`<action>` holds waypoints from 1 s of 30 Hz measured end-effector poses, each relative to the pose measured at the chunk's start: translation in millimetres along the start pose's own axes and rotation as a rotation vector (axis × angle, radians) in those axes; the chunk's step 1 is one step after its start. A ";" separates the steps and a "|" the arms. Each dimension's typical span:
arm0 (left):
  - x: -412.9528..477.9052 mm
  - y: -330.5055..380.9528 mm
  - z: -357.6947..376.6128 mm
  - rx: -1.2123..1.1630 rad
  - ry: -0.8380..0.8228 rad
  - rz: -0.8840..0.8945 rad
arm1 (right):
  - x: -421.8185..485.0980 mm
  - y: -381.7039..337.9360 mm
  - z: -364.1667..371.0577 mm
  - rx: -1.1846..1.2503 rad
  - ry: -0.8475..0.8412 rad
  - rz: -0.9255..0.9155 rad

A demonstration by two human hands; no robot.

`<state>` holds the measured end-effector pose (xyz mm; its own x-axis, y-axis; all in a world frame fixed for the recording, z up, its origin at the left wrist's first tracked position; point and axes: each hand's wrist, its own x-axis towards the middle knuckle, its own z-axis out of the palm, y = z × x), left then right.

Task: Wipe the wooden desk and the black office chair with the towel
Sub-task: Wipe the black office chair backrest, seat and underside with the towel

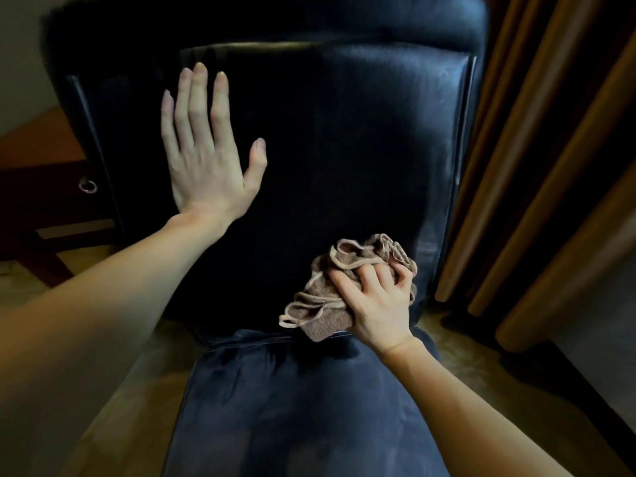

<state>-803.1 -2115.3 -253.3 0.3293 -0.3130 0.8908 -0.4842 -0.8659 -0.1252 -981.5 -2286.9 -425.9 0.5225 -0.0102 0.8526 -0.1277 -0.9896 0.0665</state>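
Observation:
The black office chair [344, 139] fills the view, its leather backrest facing me and its seat cushion below. My left hand [206, 160] lies flat on the left part of the backrest, fingers spread and pointing up. My right hand [375, 301] grips a crumpled brown towel [327, 301] and presses it against the lower right of the backrest, just above the seat. A corner of the wooden desk [41, 146] shows at the far left behind the chair.
Brown curtains [537, 166] hang in folds close to the chair's right side. A dark drawer front with a ring pull [87, 185] sits below the desk top at left. Carpeted floor surrounds the chair.

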 end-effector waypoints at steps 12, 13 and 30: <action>-1.1 -3.5 6.5 -0.025 0.050 0.006 | -49.9 -1.7 20.6 -0.034 -0.097 -0.007; -1.5 -4.1 7.6 -0.022 0.058 0.006 | -53.0 -2.2 22.9 -0.037 -0.102 -0.006; -0.4 -6.0 8.9 -0.041 0.080 -0.007 | -96.1 -5.1 29.2 0.037 -0.252 0.049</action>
<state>-793.1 -2113.5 -256.8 0.2676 -0.2737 0.9239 -0.5155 -0.8507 -0.1027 -1006.5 -2285.0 -523.4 0.7106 -0.0891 0.6980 -0.1298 -0.9915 0.0056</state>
